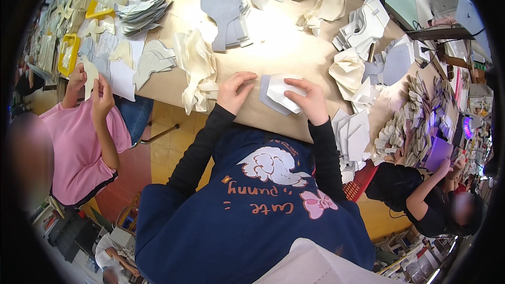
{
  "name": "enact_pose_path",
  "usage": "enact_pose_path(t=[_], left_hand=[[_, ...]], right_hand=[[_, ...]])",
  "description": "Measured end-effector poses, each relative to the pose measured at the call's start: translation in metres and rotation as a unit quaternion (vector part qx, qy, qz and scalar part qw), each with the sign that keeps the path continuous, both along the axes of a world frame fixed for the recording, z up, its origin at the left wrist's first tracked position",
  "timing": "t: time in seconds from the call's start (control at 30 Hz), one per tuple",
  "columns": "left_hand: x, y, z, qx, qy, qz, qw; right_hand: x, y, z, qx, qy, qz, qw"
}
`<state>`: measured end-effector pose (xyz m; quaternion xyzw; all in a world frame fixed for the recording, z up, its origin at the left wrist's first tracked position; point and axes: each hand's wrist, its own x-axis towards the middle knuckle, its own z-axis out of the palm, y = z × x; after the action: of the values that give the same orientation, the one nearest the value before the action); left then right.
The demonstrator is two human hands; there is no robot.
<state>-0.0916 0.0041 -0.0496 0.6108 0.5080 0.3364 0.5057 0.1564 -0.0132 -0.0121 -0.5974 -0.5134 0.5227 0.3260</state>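
A white cut piece [277, 93] lies over a grey cut piece [264, 90] on the tan table in front of me. The grey one shows along the left and lower edges. My right hand [309, 101] rests on the right side of the white piece, thumb and fingers spread apart on top of it. Just left of the pair, my left hand [235, 92] hovers at the table's near edge, empty, its fingers curved and apart from the thumb. Left of that hand is a heap of cream pieces [195, 68]. A stack of grey pieces [221, 13] lies beyond my hands.
Bundled white pieces [363, 26] and loose white pieces [351, 134] lie on the right. Yellow trays [68, 55] stand at the far left. A co-worker in pink [79, 142] holds a cream piece on the left; another person [421, 194] works at the right beside many stacked pieces.
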Motion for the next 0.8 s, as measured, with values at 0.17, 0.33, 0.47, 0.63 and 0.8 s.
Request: enact_pose_path(t=[0.17,0.33,0.47,0.63,0.8], left_hand=[[0.017,-0.006,-0.003,0.189,0.143,-0.054,0.97],[0.03,-0.014,-0.009,0.237,0.233,-0.071,0.94],[0.033,-0.011,-0.007,0.23,0.204,-0.061,0.949],[0.067,0.0,0.017,0.185,0.098,-0.105,0.972],[0.148,-0.007,0.035,0.18,-0.025,-0.248,0.952]], right_hand=[[0.014,-0.01,0.04,0.056,-0.029,0.002,0.998],[0.068,-0.042,0.095,0.074,-0.013,-0.164,0.984],[0.109,-0.066,0.106,0.121,-0.039,-0.34,0.932],[0.14,-0.083,0.096,0.12,-0.056,-0.459,0.879],[0.135,-0.094,0.092,0.16,-0.031,-0.453,0.877]])
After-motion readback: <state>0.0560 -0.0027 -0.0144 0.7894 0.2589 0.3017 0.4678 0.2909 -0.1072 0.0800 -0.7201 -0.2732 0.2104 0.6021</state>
